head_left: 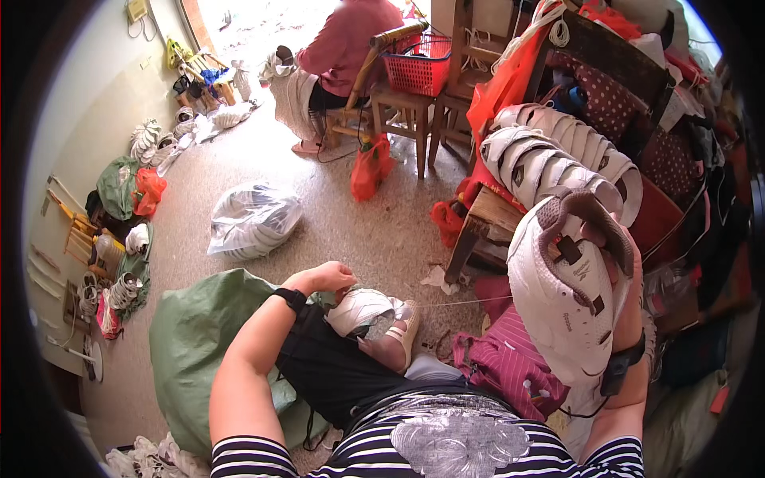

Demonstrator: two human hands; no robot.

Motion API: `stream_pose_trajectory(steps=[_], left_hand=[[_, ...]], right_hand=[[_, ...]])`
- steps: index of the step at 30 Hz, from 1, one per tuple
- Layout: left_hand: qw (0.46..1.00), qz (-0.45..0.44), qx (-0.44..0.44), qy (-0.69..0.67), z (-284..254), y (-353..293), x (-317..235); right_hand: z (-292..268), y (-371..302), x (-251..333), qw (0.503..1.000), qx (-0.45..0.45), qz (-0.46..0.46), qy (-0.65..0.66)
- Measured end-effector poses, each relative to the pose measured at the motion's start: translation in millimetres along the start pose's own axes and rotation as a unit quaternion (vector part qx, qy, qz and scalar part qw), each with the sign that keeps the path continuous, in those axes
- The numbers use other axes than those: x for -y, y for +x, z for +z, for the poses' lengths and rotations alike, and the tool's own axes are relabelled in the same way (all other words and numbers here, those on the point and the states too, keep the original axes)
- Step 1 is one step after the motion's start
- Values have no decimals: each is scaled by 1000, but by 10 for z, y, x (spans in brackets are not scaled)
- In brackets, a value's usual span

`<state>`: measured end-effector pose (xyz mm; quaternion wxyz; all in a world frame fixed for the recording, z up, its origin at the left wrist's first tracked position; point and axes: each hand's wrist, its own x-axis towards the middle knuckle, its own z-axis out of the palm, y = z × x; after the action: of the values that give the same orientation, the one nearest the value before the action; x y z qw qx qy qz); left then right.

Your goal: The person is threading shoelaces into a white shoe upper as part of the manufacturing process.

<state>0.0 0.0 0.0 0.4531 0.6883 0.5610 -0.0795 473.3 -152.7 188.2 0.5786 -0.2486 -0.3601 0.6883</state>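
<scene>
My right hand (627, 315), at the right, holds up a white shoe upper (562, 311) with a brown-grey collar lining; part of the hand is behind it and fingers show in its opening. A thin pale thread (462, 303) stretches left from beside this upper towards my left hand (331, 276). The left fingers are curled together over my lap; whatever they pinch is too small to make out. Just below them is another white shoe piece (366, 309), near my foot in a light sandal (402, 338).
Several nested white uppers (550, 155) lie on a wooden stool (490, 215) at right. A clear bag of shoe pieces (255, 223) sits on the floor. Green sacking (195, 342) lies at my left. Another person (351, 48) sits near the doorway, beside a red basket (418, 68).
</scene>
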Motion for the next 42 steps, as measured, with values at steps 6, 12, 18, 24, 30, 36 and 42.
stream_pose_trajectory(steps=[6, 12, 18, 24, 30, 36, 42], left_hand=[[960, 33, 4, -277, -59, -352, 176], [927, 70, 117, -350, 153, -564, -200], [923, 64, -28, -379, -20, -679, -85], [817, 98, -129, -553, -145, -700, 320], [723, 67, -367, -581, -373, -452, 1082], [653, -10, -544, -526, -527, -586, 2022], [707, -73, -657, -252, -479, -945, 3012]], right_hand=[[495, 181, -346, 967, -173, -122, -141], [715, 79, -348, 884, -152, -304, -320], [454, -204, -205, 911, -138, -286, -262], [-279, -1761, -753, 945, -107, -244, -188], [2196, 507, -1515, 965, -98, -211, -120], [1558, 82, -1354, 980, -101, -161, -53], [-677, -1118, -121, 988, -91, -118, 32]])
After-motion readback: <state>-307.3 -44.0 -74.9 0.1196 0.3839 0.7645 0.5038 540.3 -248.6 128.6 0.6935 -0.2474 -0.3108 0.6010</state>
